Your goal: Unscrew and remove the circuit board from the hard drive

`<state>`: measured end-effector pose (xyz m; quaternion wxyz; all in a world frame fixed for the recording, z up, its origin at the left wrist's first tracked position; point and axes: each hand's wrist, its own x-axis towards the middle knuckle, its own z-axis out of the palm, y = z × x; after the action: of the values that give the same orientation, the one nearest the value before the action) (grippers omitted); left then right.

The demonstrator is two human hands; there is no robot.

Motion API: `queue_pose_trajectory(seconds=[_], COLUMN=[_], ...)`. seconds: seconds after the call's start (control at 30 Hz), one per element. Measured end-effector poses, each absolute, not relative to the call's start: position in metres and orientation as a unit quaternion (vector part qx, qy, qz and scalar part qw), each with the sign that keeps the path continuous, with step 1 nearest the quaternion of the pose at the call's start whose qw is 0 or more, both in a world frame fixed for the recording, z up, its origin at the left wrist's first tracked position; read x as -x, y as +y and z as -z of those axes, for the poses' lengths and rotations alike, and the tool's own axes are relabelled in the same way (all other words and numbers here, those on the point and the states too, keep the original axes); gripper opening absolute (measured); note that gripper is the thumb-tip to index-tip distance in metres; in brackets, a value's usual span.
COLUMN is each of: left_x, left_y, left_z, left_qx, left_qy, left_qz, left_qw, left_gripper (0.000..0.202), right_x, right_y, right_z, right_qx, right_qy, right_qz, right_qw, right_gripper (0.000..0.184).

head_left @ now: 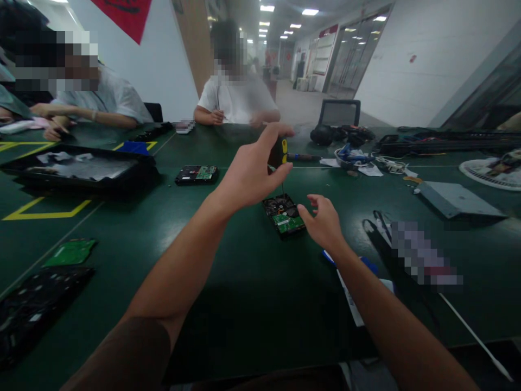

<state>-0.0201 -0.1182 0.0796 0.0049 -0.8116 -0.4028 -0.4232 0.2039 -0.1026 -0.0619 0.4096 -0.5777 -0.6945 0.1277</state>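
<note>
A hard drive point(284, 215) with a green circuit board lies on the dark green table point(244, 293) in front of me. My left hand point(252, 171) is closed round the black and yellow handle of a screwdriver point(279, 153), held upright with its thin shaft pointing down onto the drive. My right hand point(323, 222) rests at the drive's right edge, fingers curled and touching it.
A second hard drive point(197, 175) lies further left. A black tray point(77, 168) sits at the left, a loose green board point(70, 252) and a dark panel point(36, 309) near left. Cables and tools point(354, 157) clutter the far right, with a grey box point(456, 200). Two people sit across the table.
</note>
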Motion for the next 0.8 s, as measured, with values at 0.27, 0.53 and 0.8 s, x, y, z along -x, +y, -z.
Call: queue_pose_trajectory(seconds=[0.27,0.53,0.8], left_x=[0.026,0.035,0.043], left_y=[-0.117,-0.123,-0.107], left_z=[-0.075,-0.075,-0.072], left_qx=[0.837,0.850,0.861], left_qy=[-0.423,-0.454,-0.484], left_qz=[0.343,0.262,0.151], left_qw=[0.054,0.059,0.050], left_gripper=[0.044,0.040,0.045], right_x=[-0.211,-0.208,-0.213], right_y=[-0.096,-0.110,-0.109], right_z=[0.097,0.092,0.093], right_qx=[0.573,0.557,0.576], right_qy=[-0.703,-0.728,-0.723], right_qz=[-0.121,-0.128,-0.154], right_qw=[0.403,0.379,0.348], right_gripper=[0.047,0.047,0.051])
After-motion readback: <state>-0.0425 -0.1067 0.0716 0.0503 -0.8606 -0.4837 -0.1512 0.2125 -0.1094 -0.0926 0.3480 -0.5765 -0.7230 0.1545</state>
